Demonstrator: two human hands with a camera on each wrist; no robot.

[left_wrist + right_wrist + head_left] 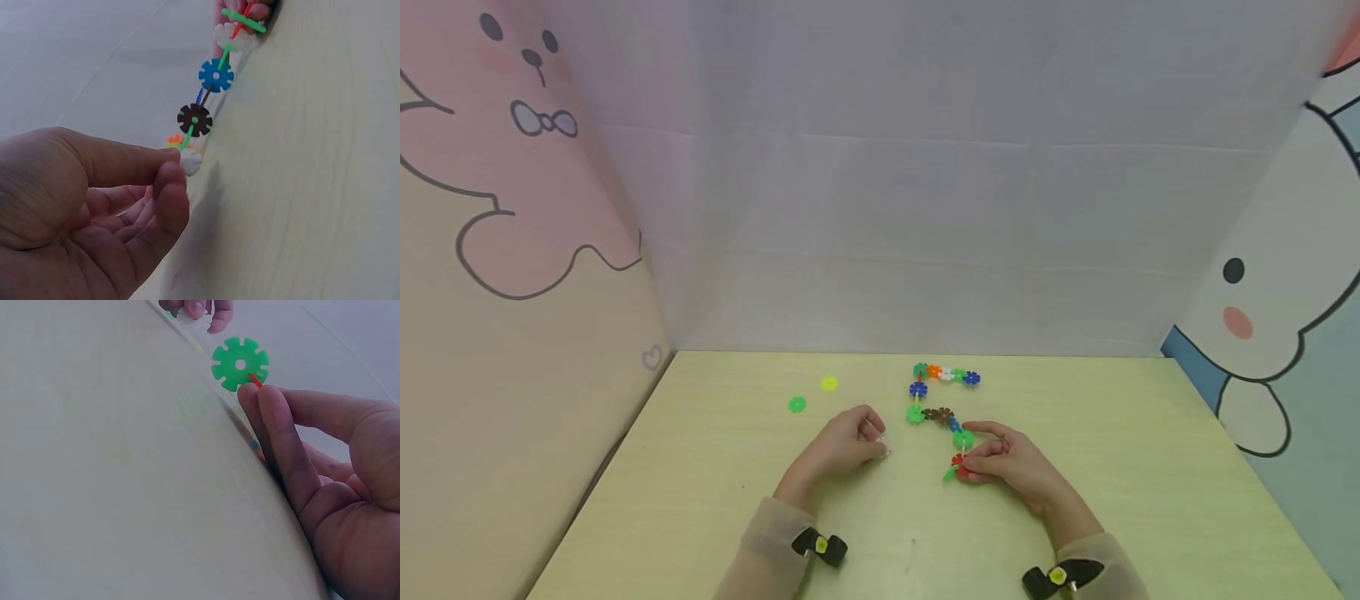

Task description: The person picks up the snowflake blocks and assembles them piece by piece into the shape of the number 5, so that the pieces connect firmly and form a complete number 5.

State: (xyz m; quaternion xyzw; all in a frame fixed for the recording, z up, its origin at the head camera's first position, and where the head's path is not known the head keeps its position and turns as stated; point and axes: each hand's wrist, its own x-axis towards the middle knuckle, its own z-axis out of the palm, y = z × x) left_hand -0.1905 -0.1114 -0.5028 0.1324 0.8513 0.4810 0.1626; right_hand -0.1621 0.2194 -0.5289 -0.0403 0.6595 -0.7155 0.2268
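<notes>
Between thumb and fingertips my left hand (846, 442) pinches a white notched disc (191, 162), apart from the chain. My right hand (1011, 467) grips a red notched disc (959, 465) at the near end of a chain of linked discs. A green disc (240, 364) sticks out from that red piece, edge-on in the head view. From there the chain runs away over the table through another green disc (963, 438), blue and brown discs (943, 414), a green disc (915, 414) and a dark blue disc (918, 389), then bends right at the back.
Two loose discs, one green (797, 404) and one yellow (830, 383), lie left of the chain on the pale table (700, 517). Behind the table hangs a white curtain (880, 250), with cartoon-printed panels on both sides.
</notes>
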